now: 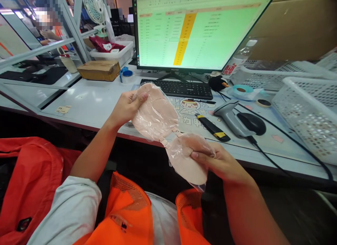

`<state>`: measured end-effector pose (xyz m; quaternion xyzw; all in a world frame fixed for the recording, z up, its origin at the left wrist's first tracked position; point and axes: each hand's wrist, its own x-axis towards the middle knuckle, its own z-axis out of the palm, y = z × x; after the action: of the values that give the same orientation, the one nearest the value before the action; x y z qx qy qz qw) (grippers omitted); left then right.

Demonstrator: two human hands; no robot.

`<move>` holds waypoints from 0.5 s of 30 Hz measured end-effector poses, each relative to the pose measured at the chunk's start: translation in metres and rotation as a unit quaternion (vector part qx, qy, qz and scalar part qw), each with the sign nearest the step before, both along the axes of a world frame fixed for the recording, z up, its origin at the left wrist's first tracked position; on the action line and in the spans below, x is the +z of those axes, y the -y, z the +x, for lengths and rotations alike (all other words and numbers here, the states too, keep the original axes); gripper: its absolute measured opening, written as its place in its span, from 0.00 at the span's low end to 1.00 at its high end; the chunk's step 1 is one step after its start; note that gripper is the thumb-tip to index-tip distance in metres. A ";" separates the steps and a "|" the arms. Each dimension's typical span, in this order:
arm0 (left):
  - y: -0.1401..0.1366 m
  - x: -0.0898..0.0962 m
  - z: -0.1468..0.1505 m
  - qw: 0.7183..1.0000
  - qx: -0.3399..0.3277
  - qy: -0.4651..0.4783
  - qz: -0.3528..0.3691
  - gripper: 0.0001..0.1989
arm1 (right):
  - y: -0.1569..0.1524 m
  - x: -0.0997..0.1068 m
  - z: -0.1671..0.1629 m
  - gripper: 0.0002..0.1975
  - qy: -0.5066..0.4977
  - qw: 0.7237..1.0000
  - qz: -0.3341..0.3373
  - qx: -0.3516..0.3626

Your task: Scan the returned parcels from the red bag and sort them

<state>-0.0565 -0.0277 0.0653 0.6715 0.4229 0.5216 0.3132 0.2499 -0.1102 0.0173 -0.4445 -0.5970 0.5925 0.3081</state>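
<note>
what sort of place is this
Probably a packing or stock-checking workstation, judging by the grey plastic handheld scanner, the black-framed monitor showing a spreadsheet, and the white perforated plastic baskets.

The left forearm point(98, 149) is stretched forward and toward the right, and the left hand point(128, 105) is set in a pinching grip, the left thumb point(141, 99) laid in front. The right hand point(220, 161) is held nearer the body, likewise pinched, its thumb pointed leftward; the right forearm point(244, 206) is angled inward.

Two plastic-wrapped cups point(158, 113), one barcode scanner point(231, 120), one utility knife point(212, 128), one pen point(202, 101)
</note>
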 end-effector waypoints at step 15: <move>0.066 -0.037 0.064 0.943 0.041 -0.183 0.274 0.21 | -0.020 -0.025 -0.036 0.39 -0.196 0.975 0.010 -0.109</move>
<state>0.0073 -0.0935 0.0280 0.7973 0.3409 0.4979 0.0120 0.2143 -0.0907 -0.0077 -0.3791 -0.4793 0.6247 0.4861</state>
